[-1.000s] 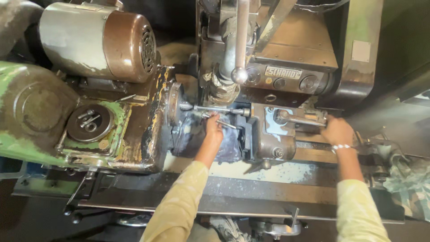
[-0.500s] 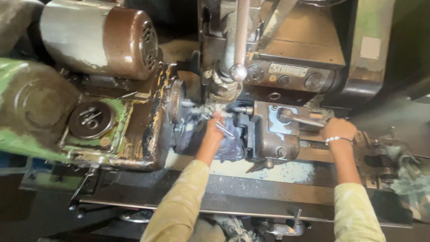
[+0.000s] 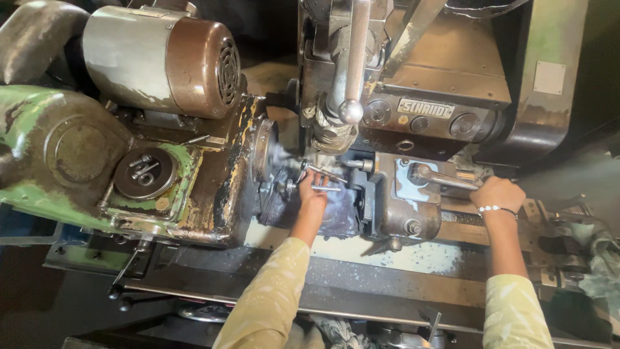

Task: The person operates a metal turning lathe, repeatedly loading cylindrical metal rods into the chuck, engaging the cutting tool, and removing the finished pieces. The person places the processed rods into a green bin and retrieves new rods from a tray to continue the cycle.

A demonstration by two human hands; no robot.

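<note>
I look down on an old, oily lathe. My left hand (image 3: 314,195) reaches into the gap beside the chuck (image 3: 263,150) and pinches a thin metal rod (image 3: 323,173) near the spindle. My right hand (image 3: 496,194), wearing a bead bracelet, is closed around the end of a steel lever handle (image 3: 445,178) on the grey tool block (image 3: 400,200). Both sleeves are pale yellow. What lies under my left palm is hidden.
A brown and silver motor (image 3: 161,59) sits at top left above a green housing (image 3: 58,148). A long ball-ended lever (image 3: 352,77) hangs over the work area. A round cup of bolts (image 3: 143,172) rests on the headstock. The bed (image 3: 387,271) is spattered with pale coolant.
My left hand has moved slightly up and towards the chuck on the thin rod. My right hand has stayed on the lever handle, shifting a little left.
</note>
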